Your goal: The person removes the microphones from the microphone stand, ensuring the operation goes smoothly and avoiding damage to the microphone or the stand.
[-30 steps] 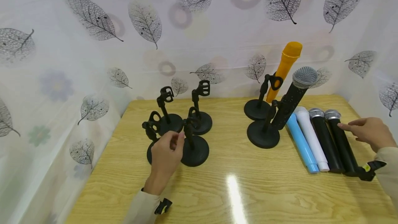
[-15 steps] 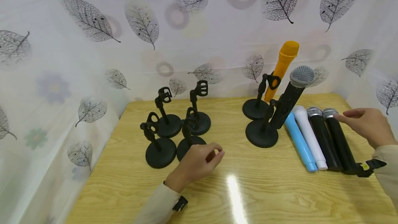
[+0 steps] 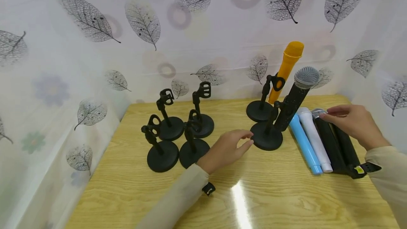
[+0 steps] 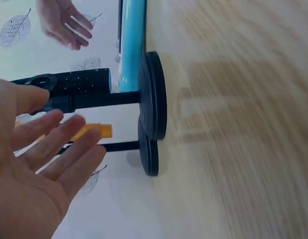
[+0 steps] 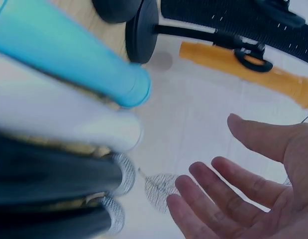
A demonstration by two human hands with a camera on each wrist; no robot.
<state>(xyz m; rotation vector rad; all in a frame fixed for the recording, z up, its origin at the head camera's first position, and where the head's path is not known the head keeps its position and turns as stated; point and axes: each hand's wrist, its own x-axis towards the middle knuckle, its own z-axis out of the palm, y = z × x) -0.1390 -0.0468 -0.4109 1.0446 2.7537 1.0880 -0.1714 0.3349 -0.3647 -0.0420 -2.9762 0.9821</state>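
Note:
My left hand has its fingers loosely bent and holds nothing. Its fingertips overlap the base edge of the front microphone stand in the head view. That stand carries a speckled black microphone with a silver grille, tilted to the right. Over the heads of the lying microphones hovers my right hand, fingers apart and nothing between them. Beneath it lie two black microphones, one head hidden by the hand. A white microphone and a light blue one lie beside them.
Behind the front stand, an orange microphone leans in a second stand. Several bare black stands with clip holders are grouped on the left of the wooden table. A leaf-patterned sheet hangs behind.
My left hand has moved right, from the bare stands to the front microphone stand. My right hand has shifted left and away from me over the black microphones' heads. The head view drifts slightly.

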